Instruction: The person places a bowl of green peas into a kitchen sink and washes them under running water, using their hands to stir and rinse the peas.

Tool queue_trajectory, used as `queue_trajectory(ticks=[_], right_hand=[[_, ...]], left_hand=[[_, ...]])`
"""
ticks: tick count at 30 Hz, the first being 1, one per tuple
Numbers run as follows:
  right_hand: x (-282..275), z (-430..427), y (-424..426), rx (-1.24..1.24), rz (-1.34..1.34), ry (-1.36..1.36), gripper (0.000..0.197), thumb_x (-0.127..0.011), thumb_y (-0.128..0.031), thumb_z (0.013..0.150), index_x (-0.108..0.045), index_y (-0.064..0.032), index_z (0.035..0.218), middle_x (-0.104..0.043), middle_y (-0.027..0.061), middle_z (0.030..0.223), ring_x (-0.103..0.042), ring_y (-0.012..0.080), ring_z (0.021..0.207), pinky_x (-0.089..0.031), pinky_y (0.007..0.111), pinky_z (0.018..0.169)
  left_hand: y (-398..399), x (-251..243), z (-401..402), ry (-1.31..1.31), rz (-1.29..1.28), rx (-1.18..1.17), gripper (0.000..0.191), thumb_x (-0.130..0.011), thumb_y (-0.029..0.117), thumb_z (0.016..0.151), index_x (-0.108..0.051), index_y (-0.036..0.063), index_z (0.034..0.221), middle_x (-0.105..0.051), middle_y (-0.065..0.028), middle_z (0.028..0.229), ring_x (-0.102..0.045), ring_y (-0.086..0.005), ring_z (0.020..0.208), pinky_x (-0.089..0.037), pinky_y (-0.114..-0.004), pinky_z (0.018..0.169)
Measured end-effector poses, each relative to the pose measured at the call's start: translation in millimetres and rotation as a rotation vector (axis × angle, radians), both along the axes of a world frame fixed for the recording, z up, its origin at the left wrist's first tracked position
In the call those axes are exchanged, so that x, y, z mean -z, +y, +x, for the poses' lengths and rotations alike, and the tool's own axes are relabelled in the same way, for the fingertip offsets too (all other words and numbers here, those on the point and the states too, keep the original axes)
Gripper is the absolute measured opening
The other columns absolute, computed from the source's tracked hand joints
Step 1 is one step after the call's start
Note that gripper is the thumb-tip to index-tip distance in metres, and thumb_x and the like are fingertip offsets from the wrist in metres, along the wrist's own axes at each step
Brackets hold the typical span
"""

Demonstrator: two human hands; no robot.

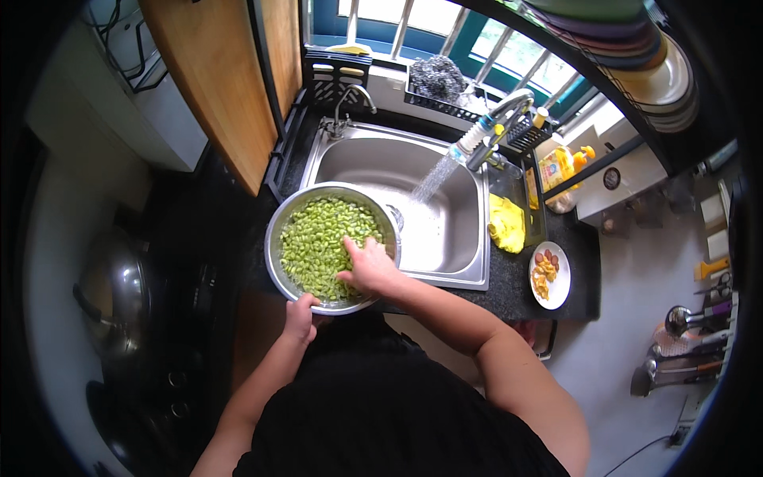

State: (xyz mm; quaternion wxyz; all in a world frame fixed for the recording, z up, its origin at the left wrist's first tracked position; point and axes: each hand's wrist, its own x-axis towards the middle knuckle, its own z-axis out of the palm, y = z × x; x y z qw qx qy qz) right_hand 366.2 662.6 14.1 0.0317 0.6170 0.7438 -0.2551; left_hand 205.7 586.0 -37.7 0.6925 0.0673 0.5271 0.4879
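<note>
A round metal basin [272,247] holds many green beans [322,244] in water. It overlaps the left front part of the steel sink [441,250]. My left hand [300,319] grips the basin's near rim, thumb on top. My right hand [369,265] reaches over the basin's right side, fingers apart, its fingertips at the beans. Whether the right fingers hold any beans cannot be made out. Water sprays from the faucet [471,138] into the sink, to the right of the basin.
A yellow cloth [506,223] lies right of the sink, beside a white plate [563,289] of sliced food. Behind stand a smaller tap [351,104] and a black rack with steel-wool-like scrubbers [438,77]. A wok [119,298] is at left; utensils [685,322] hang at right.
</note>
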Motion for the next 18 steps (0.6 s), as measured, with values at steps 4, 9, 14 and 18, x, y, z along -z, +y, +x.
queue_trajectory(ticks=[4, 9, 14, 18], right_hand=[[24.9, -28.1, 6.9, -0.002, 0.078, 0.166, 0.042, -0.057, -0.020, 0.077, -0.040, -0.0049, 0.113, -0.039, 0.0294, 0.103, -0.055, 0.0415, 0.081, -0.048, 0.045, 0.071], [40.3, -28.0, 39.9, -0.279, 0.125, 0.344, 0.019, -0.034, -0.011, 0.085, -0.045, -0.0005, 0.097, -0.056, 0.0273, 0.078, -0.057, 0.0393, 0.081, -0.045, 0.046, 0.068], [-1.0, -10.0, 58.6, -0.352, 0.141, 0.162, 0.034, -0.051, -0.035, 0.083, -0.051, -0.0023, 0.091, -0.058, 0.0211, 0.078, -0.058, 0.0349, 0.073, -0.045, 0.043, 0.063], [-9.8, 5.1, 78.5, -0.450, 0.267, 0.046, 0.057, -0.055, -0.049, 0.076, -0.049, -0.0108, 0.117, -0.034, 0.0238, 0.124, -0.038, 0.0363, 0.112, -0.039, 0.042, 0.088]], left_hand=[[2.3, -5.9, 0.6, 0.023, 0.015, 0.019, 0.027, -0.048, -0.002, 0.066, -0.052, -0.0026, 0.092, -0.056, -0.0128, 0.079, -0.059, -0.0249, 0.068, -0.050, -0.037, 0.055], [4.2, -5.7, 2.5, 0.041, 0.034, -0.061, 0.021, -0.048, -0.002, 0.065, -0.053, -0.0068, 0.085, -0.056, -0.0129, 0.072, -0.058, -0.0240, 0.058, -0.051, -0.037, 0.049], [3.6, -8.4, 2.7, 0.053, 0.022, -0.024, 0.027, -0.049, -0.001, 0.064, -0.054, -0.0040, 0.091, -0.058, -0.0116, 0.077, -0.059, -0.0230, 0.063, -0.051, -0.035, 0.054], [4.3, -13.0, 4.0, 0.091, 0.035, -0.010, 0.024, -0.051, 0.001, 0.064, -0.055, -0.0021, 0.088, -0.058, -0.0097, 0.073, -0.059, -0.0210, 0.061, -0.050, -0.034, 0.052]])
